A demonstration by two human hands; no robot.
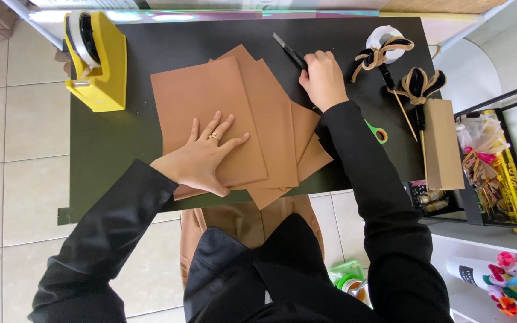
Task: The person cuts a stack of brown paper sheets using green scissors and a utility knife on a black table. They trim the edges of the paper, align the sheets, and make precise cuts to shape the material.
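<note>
Looks like a gift-wrap or craft station in a small shop. Black bench on pale tiled floor: yellow tape dispenser at far left corner, stacked brown paper sheets mid-bench, ribbon bows at far right. Rack beside the right edge holds ribbons and wrapping supplies.

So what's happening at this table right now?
A person in black sleeves is working at a dark table. The left hand lies flat on a fanned stack of brown paper sheets, pressing it down. The right hand rests at the stack's far edge, closed on a dark utility knife. A yellow tape dispenser stands at the left end, and ribbon bows on sticks and a small brown box lie at the right.
</note>
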